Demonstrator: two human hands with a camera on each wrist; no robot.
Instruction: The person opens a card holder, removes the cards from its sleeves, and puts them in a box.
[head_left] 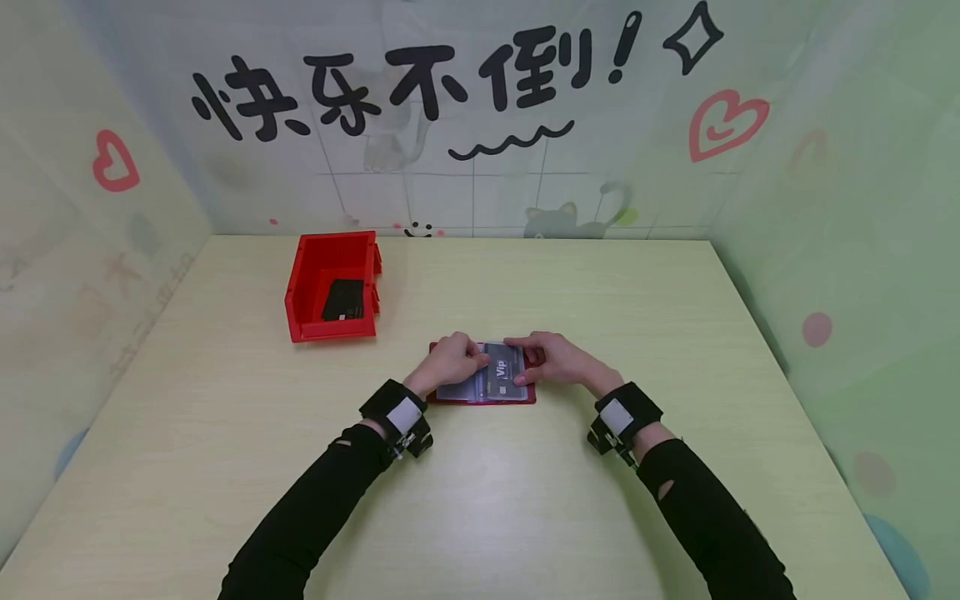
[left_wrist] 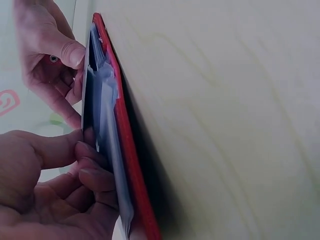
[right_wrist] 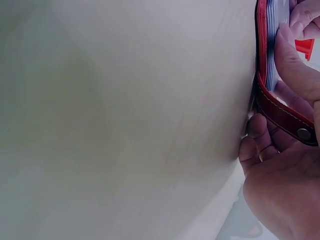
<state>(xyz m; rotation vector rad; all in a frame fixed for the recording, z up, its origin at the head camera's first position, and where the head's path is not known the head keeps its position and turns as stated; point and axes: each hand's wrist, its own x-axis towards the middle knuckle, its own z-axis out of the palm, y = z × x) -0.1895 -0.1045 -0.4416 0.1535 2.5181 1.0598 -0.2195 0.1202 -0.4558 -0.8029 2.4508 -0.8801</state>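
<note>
A red card holder lies open on the table in front of me, its clear plastic sleeves fanned up. A dark card marked "Vip" shows in the top sleeve. My left hand pinches the sleeves at their left edge, its thumb and curled fingers against the plastic. My right hand grips the holder's right side: the thumb lies on the sleeves and the fingers curl under the red strap with the snap.
A red bin stands on the table at the back left, with a black card lying inside. Pale wooden table stretches to printed walls on three sides.
</note>
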